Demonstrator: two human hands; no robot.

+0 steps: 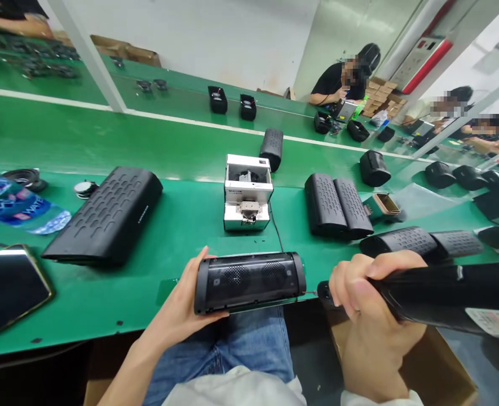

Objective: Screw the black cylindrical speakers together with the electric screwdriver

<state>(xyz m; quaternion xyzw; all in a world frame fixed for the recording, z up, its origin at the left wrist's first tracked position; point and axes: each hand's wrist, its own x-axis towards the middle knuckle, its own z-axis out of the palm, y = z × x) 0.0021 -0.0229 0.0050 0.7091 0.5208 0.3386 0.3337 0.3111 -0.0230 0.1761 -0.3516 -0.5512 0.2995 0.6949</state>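
Note:
My left hand (185,296) is wrapped round the left end of a black speaker (251,282), which lies sideways at the table's front edge above my lap. Two perforated round areas show on its face. In my right hand (371,304) is a black electric screwdriver (444,293), held level with its bit pointing left. The thin tip meets the speaker's right end near a lower corner; whether a screw sits there is too small to tell. Just behind the speaker stands a white screw feeder (248,194) with a metal outlet at its front.
A large black speaker housing (109,214), phone (14,287) and water bottle (18,203) lie on the left. Several black housings (338,206) and a small metal tin (382,207) stand on the right. A conveyor belt (168,138) runs behind, with a co-worker (344,79) beyond. A cardboard box (439,366) is below right.

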